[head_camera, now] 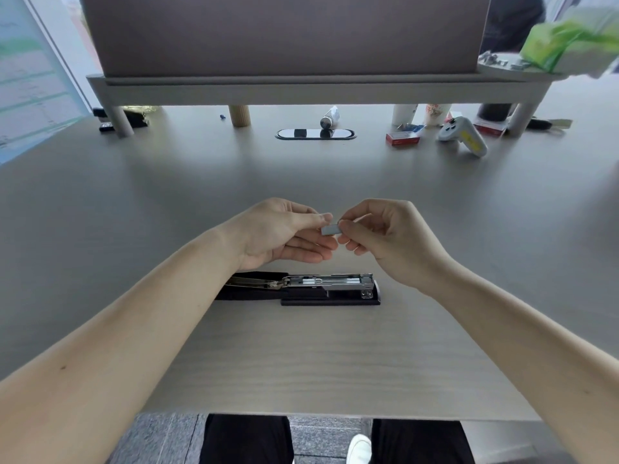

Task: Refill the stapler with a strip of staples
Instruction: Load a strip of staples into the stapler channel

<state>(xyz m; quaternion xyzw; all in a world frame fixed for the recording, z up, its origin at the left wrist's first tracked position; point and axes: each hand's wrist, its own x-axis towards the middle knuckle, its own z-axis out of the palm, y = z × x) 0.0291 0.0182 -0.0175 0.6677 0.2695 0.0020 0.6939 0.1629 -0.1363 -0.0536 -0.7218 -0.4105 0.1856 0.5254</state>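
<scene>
A black stapler (301, 289) lies flat on the grey desk, its top swung open to the left so the metal staple channel shows. Above it, both hands meet around a short silver strip of staples (331, 229). My left hand (284, 234) pinches the strip's left end between thumb and fingers, palm up. From the other side, my right hand (385, 236) grips the right end with thumb and forefinger. The strip hovers some way above the stapler, apart from it.
A monitor riser (301, 88) spans the back of the desk. Under it lie a red staple box (402, 138), a white controller (464, 135), cups (435, 113), a small bottle (330, 118) and a cable port (315, 133). The desk's front edge runs just above my knees.
</scene>
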